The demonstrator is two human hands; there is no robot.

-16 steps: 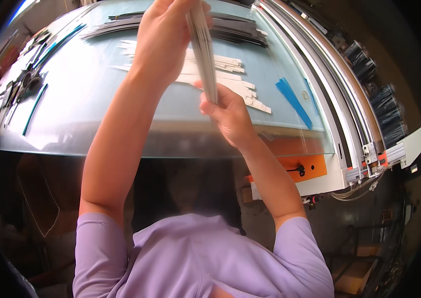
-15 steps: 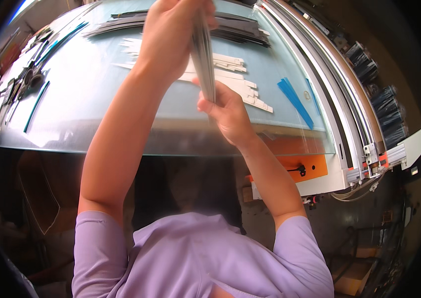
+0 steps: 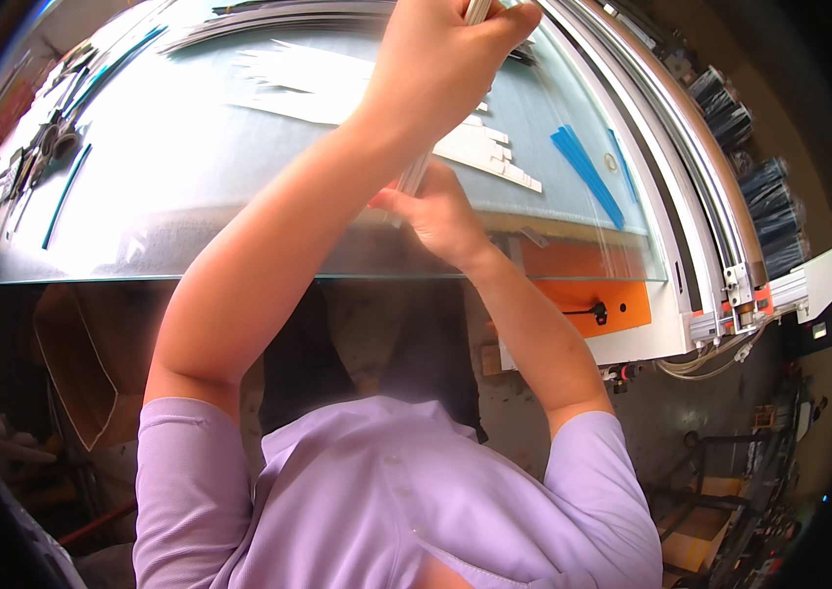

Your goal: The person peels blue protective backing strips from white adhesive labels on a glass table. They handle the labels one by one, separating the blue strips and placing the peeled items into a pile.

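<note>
A bundle of long, thin pale strips (image 3: 412, 181) slants up and to the right between my hands, above the glass tabletop (image 3: 170, 167). My left hand (image 3: 445, 74) closes round its far part, reaching across to the right. Lower down, my right hand (image 3: 447, 218) grips the near end, with the thumb laid along it. My left wrist hides the bundle's middle. Beneath my hands, white strips (image 3: 494, 152) lie spread in uneven layers on the table.
Blue strips (image 3: 588, 177) lie at the right, and a pile of dark strips (image 3: 278, 22) at the far side. Tools and thin pieces (image 3: 57, 142) clutter the left. A metal rail (image 3: 666, 167) borders the table's right, near an orange panel (image 3: 588, 304).
My left hand has swung to the right along with the far end of the bundle, which now leans right. My right hand stays near its former place.
</note>
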